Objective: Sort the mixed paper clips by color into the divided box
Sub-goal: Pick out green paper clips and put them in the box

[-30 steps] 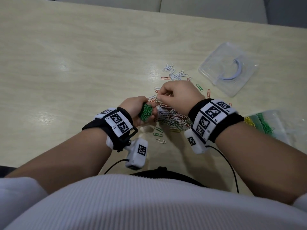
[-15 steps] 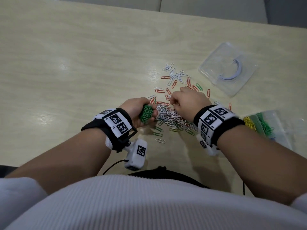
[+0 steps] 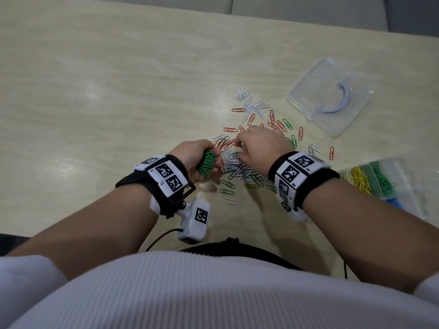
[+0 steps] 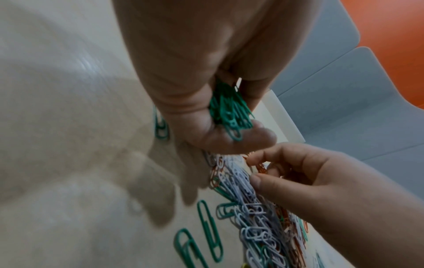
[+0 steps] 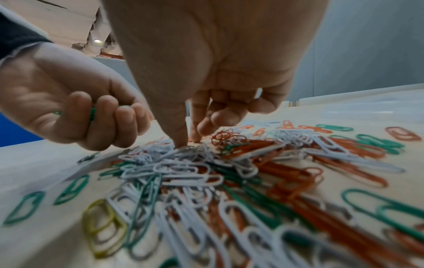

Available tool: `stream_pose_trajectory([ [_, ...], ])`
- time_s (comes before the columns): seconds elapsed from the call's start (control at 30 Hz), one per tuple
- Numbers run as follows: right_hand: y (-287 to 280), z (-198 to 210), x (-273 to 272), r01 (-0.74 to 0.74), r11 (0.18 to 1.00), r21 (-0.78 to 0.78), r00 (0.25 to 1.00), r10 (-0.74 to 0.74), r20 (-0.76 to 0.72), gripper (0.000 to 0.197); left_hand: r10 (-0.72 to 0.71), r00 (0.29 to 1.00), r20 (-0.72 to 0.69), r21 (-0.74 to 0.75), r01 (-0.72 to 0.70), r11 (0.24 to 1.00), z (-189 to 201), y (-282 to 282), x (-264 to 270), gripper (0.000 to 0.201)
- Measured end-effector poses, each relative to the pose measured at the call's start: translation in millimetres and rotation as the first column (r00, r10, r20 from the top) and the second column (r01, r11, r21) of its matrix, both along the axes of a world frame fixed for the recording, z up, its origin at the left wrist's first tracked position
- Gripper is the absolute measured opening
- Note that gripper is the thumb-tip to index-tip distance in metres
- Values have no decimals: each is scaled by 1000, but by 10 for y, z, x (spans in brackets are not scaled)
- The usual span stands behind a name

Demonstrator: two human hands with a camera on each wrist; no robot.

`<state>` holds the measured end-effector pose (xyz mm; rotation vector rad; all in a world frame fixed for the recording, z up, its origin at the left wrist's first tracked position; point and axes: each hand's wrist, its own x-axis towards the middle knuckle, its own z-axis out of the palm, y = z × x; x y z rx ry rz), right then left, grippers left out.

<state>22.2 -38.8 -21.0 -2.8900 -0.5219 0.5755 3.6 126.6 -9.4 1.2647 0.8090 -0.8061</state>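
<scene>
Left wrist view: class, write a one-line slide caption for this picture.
Left hand grips a bunch of green paper clips while the right hand picks at the mixed pile on the table.

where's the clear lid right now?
Head view: the clear lid lies flat on the table, far right, beyond the scattered paper clips and the divided box.

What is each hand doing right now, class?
Left hand: closed, gripping a bunch of green clips.
Right hand: fingertips down in the mixed pile; whether it holds a clip cannot be told.
</scene>
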Motion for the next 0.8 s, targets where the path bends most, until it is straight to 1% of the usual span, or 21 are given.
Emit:
stream_pose_trajectory([
  [0.07,5,10,-7,-5,1000,-4,1000,5,-2,24,14,1000,-11,-4,-14,1000,1,10,-1,32],
  [0.17,13,30,-25,-7,1000,11,1000,7,-8,21,43,999,-27,-17,-43,999,3,16,1,33],
  [0.33,41,17,-12,-3,999,-51,999,1,-33,16,48,998,-29,-27,-49,998,14,21,14,33],
  [0.5,70,12,16,3,991,-136,994,-17,-104,28,43,999,-23,-23,-43,999,12,31,31,32],
  [0.57,73,19,14,-8,989,-145,994,-8,-105,29,42,999,-21,-19,-42,999,14,34,33,32],
  [0.7,53,46,-23,-41,991,-128,996,30,-90,22,33,999,-15,-22,-33,999,15,29,26,33],
  [0.8,20,83,-46,-10,999,-41,996,6,-93,7,32,999,-20,-21,-33,999,6,35,25,32],
])
